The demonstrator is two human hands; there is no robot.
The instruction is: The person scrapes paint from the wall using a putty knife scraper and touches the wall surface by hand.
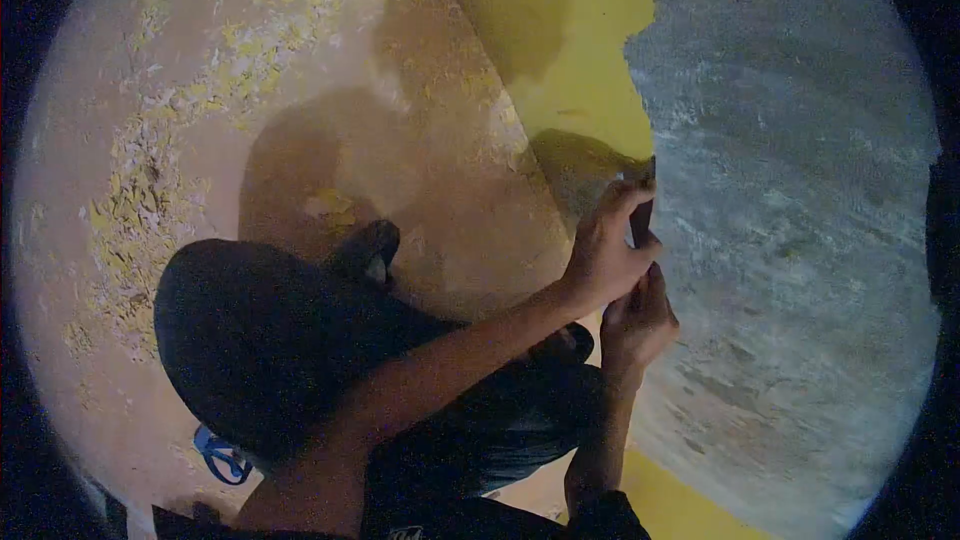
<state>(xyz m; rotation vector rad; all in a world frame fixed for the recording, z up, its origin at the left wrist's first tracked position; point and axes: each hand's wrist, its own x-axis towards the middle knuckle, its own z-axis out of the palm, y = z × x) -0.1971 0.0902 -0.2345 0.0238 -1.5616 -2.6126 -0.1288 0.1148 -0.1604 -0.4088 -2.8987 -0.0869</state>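
Note:
A dark, flat tool (642, 224) stands nearly upright against the ragged edge where yellow paint meets a grey, stripped wall surface (780, 190). My left hand (605, 250) grips it between thumb and fingers, with the fingertips near its upper part. Just below, my right hand (640, 328) is closed with its fingers pressed together at the tool's lower end; what lies inside them is hidden. Yellow paint (590, 40) covers the strip above my hands, partly in shadow.
Dark-clothed knees (270, 330) and a dark shoe (372, 248) are below and left of my hands. Yellow flakes (140, 190) lie scattered on the tan floor (200, 160). A small blue object (222, 455) lies at the lower left.

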